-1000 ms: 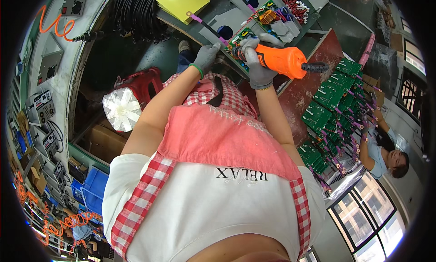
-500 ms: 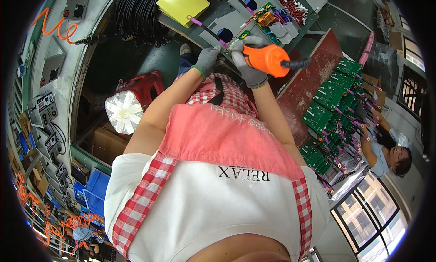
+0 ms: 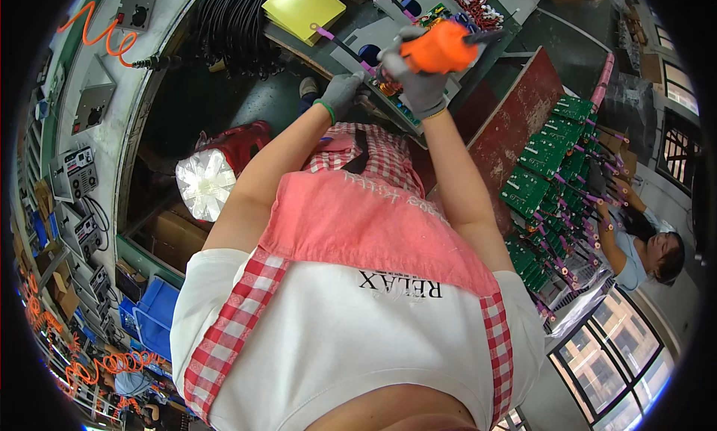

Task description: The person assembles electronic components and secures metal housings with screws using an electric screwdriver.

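My right hand (image 3: 420, 86), in a grey glove, is wrapped round an orange electric screwdriver (image 3: 441, 47) with a black cord, raised over the bench. The screwdriver's tip is hidden. Below it, a green circuit board (image 3: 396, 102) with a copper coil lies at the near bench edge. My gloved left hand (image 3: 341, 93) is closed at that edge, beside the board and the pink end of a black cable (image 3: 342, 48) with a ring lug. What its fingers grip is hidden. A grey metal plate (image 3: 364, 35) with a round hole lies just beyond.
Yellow sheets (image 3: 305, 13) and a bundle of black cables (image 3: 228, 20) lie at the far left. Small connectors (image 3: 482, 9) are piled at the far right. Right of me, several green boards (image 3: 525, 190) stand past a worn red panel (image 3: 515, 95), near a co-worker (image 3: 635, 248).
My right hand and the screwdriver have moved away from me, uncovering the near circuit board and coil. My left hand stays nearly in place.
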Tool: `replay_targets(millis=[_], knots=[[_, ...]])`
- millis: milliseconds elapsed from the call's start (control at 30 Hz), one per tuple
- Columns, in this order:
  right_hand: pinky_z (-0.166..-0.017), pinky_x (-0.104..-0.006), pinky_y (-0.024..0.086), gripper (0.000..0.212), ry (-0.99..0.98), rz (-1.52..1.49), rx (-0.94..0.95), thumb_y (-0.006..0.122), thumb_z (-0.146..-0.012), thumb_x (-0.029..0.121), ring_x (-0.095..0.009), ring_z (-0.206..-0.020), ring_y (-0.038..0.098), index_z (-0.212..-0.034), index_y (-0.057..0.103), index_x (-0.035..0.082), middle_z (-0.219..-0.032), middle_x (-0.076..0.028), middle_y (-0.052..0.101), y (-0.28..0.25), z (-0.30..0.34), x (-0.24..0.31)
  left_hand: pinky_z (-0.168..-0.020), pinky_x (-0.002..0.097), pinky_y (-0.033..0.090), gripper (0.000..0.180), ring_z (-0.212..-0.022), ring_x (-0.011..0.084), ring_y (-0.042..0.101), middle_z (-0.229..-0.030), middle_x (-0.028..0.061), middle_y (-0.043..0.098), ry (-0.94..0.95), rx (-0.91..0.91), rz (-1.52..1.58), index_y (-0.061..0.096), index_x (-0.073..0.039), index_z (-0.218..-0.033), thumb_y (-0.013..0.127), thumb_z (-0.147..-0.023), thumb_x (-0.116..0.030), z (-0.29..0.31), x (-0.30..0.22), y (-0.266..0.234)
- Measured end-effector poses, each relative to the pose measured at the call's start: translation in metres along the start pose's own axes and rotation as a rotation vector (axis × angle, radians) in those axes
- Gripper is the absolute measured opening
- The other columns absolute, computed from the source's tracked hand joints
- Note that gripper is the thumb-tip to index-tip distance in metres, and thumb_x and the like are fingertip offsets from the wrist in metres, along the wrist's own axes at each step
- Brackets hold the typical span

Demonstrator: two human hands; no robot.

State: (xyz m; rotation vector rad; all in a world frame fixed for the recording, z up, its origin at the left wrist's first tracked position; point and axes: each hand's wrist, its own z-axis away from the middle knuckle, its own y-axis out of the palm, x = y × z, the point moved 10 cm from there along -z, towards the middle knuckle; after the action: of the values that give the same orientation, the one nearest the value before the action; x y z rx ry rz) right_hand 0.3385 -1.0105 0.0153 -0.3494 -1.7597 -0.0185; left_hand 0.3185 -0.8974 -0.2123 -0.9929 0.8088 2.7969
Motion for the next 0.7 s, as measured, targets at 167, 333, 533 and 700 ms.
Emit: replay_targets(millis=[167,333,533,700], knots=[[-0.07,-0.0335,0.053,0.036,-0.011,-0.376,-0.354,0.059,-0.075,-0.005,-0.018,-0.071,0.062,-0.109,0.048,0.0,-0.08,-0.009,0.062,-0.049,0.015,0.03,-0.073,0.027,0.053,0.027,-0.083,0.0155,0.062,-0.098,0.012,0.063,-0.017,0.165,-0.23,0.057,0.004,-0.107,0.054,-0.092,-0.018,0.009,-0.013,0.003],[-0.076,-0.0428,0.052,0.041,-0.213,-0.47,-0.447,0.053,-0.076,-0.002,-0.021,-0.069,0.059,-0.117,0.044,0.001,-0.08,-0.011,0.061,-0.09,0.063,0.086,-0.076,0.028,0.052,0.027,-0.082,0.0149,0.06,-0.099,0.0143,0.062,-0.124,0.28,-0.301,0.053,0.009,-0.112,0.044,-0.096,-0.01,0.048,0.001,0.018],[-0.074,-0.0463,0.049,0.047,-0.325,-0.508,-0.559,0.052,-0.076,0.0,-0.02,-0.067,0.055,-0.121,0.042,0.005,-0.075,-0.008,0.055,-0.133,0.111,0.125,-0.065,0.0264,0.047,0.024,-0.068,0.0104,0.05,-0.085,0.0074,0.058,-0.145,0.492,-0.055,0.054,0.0,-0.102,0.049,-0.098,-0.023,0.09,-0.007,0.088],[-0.072,-0.0455,0.049,0.05,-0.401,-0.548,-0.537,0.053,-0.076,-0.002,-0.021,-0.068,0.056,-0.124,0.043,0.006,-0.076,-0.009,0.057,-0.151,0.136,0.145,-0.055,0.0198,0.039,0.029,-0.062,0.0071,0.044,-0.075,-0.0014,0.049,-0.201,0.463,0.115,0.053,-0.01,-0.095,0.052,-0.095,-0.038,0.094,-0.005,0.126]])
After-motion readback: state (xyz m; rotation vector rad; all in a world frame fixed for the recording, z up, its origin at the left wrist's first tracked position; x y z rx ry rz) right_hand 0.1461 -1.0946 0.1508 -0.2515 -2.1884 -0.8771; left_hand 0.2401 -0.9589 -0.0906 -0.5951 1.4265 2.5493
